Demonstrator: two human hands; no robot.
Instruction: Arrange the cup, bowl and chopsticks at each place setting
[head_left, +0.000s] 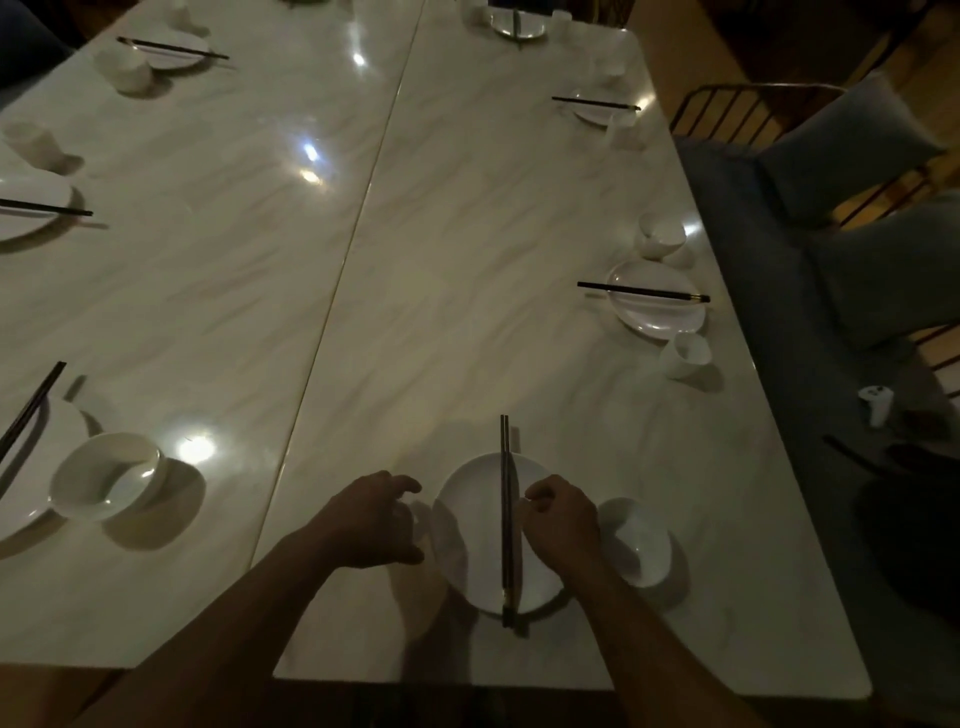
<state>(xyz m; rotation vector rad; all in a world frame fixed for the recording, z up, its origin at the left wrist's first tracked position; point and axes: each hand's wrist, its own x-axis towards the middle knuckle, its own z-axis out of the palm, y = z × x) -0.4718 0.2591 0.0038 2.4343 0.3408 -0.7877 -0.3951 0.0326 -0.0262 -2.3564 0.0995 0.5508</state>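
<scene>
At the near place setting a white plate (475, 551) lies on the marble table, with a pair of dark chopsticks (505, 467) laid straight across its middle, pointing away from me. My left hand (371, 519) curls around a small white cup (418, 519) just left of the plate; the cup is mostly hidden by the fingers. My right hand (563, 522) hovers over the plate's right side. Its fingers are loosely curled just right of the chopsticks, a small gap apart, and hold nothing. A white bowl (644, 543) stands right of the plate, behind that hand.
Other settings ring the table: a bowl (106, 475) and plate at near left, and a plate with chopsticks (657, 306), a bowl (661, 235) and a cup (685, 356) at the right edge. A cushioned bench (810, 364) with a white controller (877, 402) runs along the right.
</scene>
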